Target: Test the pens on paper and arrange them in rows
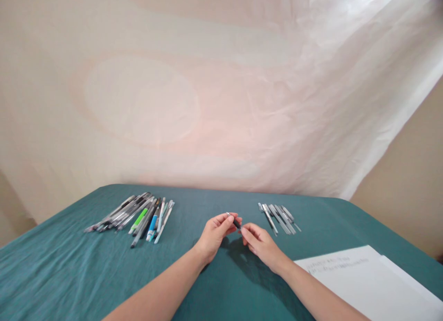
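Above the middle of the table, my left hand [218, 235] pinches a pen [236, 223] with a dark grip section. My right hand [260, 244] is closed at the pen's lower right end, with thumb and forefinger together there. The pen slants down from left to right between the two hands. My fingers cover much of it, so its full length does not show. Off to the left lies a large pile of pens [138, 214], mostly clear and black. To the right of my hands is a smaller group of pens [278, 218], lying roughly side by side.
A green marker [139, 220] and a blue marker [152, 224] lie in the left pile. White paper sheets [367, 279] with rows of writing lie at the front right. A green cloth [104, 275] covers the table, and a pale sheet [221, 104] hangs behind it.
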`<state>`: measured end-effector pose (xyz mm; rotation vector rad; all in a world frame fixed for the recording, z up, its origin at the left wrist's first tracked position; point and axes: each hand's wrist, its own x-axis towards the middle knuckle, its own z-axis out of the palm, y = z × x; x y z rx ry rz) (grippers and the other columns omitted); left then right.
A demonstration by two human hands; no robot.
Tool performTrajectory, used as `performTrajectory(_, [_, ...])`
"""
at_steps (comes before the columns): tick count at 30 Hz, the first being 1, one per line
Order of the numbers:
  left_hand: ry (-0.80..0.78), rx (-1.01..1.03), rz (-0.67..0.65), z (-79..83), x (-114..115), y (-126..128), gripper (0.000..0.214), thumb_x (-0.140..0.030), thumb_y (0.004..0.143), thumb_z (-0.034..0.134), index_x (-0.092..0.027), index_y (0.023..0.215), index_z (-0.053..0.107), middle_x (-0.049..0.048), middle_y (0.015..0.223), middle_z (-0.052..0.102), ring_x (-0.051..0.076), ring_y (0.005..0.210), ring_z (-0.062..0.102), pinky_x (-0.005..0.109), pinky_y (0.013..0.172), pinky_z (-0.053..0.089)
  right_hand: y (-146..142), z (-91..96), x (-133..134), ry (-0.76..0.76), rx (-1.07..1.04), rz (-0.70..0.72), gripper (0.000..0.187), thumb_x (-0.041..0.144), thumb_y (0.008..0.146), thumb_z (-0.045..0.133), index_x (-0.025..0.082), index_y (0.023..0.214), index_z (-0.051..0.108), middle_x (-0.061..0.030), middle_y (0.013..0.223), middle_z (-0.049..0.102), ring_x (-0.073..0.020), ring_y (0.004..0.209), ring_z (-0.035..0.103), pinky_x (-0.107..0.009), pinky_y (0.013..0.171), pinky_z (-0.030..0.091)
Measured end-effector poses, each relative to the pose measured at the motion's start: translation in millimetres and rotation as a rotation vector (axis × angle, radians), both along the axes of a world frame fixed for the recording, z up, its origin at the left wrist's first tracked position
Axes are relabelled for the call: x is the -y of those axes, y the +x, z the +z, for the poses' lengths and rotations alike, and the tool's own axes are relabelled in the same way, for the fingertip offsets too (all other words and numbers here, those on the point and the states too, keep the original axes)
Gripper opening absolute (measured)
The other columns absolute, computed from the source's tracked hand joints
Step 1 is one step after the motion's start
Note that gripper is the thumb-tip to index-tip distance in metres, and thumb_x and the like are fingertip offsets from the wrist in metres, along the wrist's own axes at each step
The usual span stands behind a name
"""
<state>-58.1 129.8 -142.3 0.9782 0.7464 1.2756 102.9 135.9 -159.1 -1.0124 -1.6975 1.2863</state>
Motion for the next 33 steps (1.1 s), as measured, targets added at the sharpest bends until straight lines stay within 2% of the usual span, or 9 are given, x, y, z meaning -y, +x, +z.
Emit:
performTrajectory(2, [0.016, 0.009, -0.001, -0.9, 0, 0, 0.033, -0.038, 0.072, 0.061, -0.014, 0.093, 0.063, 0.0108, 0.094, 0.065, 0.018, 0.086, 0.059, 0.03, 0.083, 0.041, 1, 1.1, 1, 0.075, -0.011, -0.045, 0.03, 0.048, 0.075, 0.053, 0.019, 0.081, 0.05, 0.0033, 0.066, 0.049, -0.0075, 0.052, 0.04, -0.02, 0.048, 0.032])
performTrajectory(4, [0.029, 0.014, -0.003, -1.7, 0, 0, 0.032, -0.037, 0.073, 0.06, -0.013, 0.094, 0.063, 0.0112, 0.094, 0.065, 0.019, 0.087, 0.059, 0.031, 0.085, 0.04, 1, 1.9, 2, 0.094, -0.008, -0.06, 0.028, 0.046, 0.075, 0.055, 0.019, 0.078, 0.048, 0.0036, 0.066, 0.049, -0.0076, 0.053, 0.042, -0.019, 0.049, 0.033])
performTrajectory(8, [0.044, 0.015, -0.032, -3.8, -1, 0, 0.029, -0.035, 0.076, 0.057, -0.013, 0.095, 0.062, 0.0115, 0.096, 0.064, 0.018, 0.089, 0.058, 0.032, 0.087, 0.039, 1, 2.6, 4, 0.004, 0.022, 0.013, 0.032, 0.049, 0.081, 0.044, 0.018, 0.077, 0.047, 0.004, 0.06, 0.05, -0.0052, 0.041, 0.035, -0.019, 0.04, 0.026])
performTrajectory(11, [0.042, 0.019, -0.041, -5.3, -1, -1, 0.029, -0.034, 0.076, 0.057, -0.014, 0.096, 0.061, 0.0114, 0.096, 0.064, 0.019, 0.089, 0.058, 0.033, 0.087, 0.039, 1, 3.7, 4, -0.01, 0.037, 0.055, 0.037, 0.051, 0.083, 0.037, 0.017, 0.078, 0.049, 0.0036, 0.058, 0.051, -0.0046, 0.038, 0.034, -0.018, 0.037, 0.024])
performTrajectory(16, [0.036, 0.019, -0.067, -3.9, 0, -2, 0.029, -0.035, 0.075, 0.058, -0.014, 0.095, 0.061, 0.0118, 0.097, 0.064, 0.019, 0.09, 0.058, 0.034, 0.088, 0.038, 3, 5.9, 4, -0.006, 0.03, 0.084, 0.04, 0.051, 0.084, 0.034, 0.015, 0.081, 0.052, 0.0031, 0.057, 0.052, -0.004, 0.036, 0.034, -0.017, 0.036, 0.023])
performTrajectory(22, [0.048, 0.023, -0.13, 1.5, 4, -2, 0.028, -0.033, 0.076, 0.058, -0.013, 0.095, 0.062, 0.0117, 0.097, 0.064, 0.019, 0.092, 0.057, 0.035, 0.091, 0.036, 7, 1.8, 2, -0.064, 0.003, 0.148, 0.04, 0.052, 0.084, 0.034, 0.015, 0.085, 0.052, 0.0029, 0.056, 0.053, -0.0052, 0.037, 0.039, -0.017, 0.036, 0.026])
performTrajectory(29, [0.036, 0.036, -0.117, 5.6, 6, 0, 0.038, -0.038, 0.081, 0.05, -0.015, 0.11, 0.057, 0.0133, 0.112, 0.058, 0.02, 0.094, 0.056, 0.037, 0.087, 0.039, 6, 5.4, 0, -0.124, -0.096, 0.166, 0.036, 0.05, 0.084, 0.039, 0.016, 0.078, 0.05, 0.0041, 0.055, 0.049, -0.0029, 0.035, 0.027, -0.017, 0.034, 0.016])
performTrajectory(33, [0.056, -0.026, -0.032, 1.7, 4, -2, 0.034, -0.038, 0.078, 0.053, -0.016, 0.104, 0.06, 0.0114, 0.109, 0.06, 0.02, 0.093, 0.056, 0.034, 0.085, 0.04, 5, 8.0, -1, -0.14, -0.08, 0.185, 0.038, 0.051, 0.083, 0.039, 0.016, 0.082, 0.053, 0.0051, 0.051, 0.045, -0.0033, 0.035, 0.025, -0.017, 0.034, 0.015])
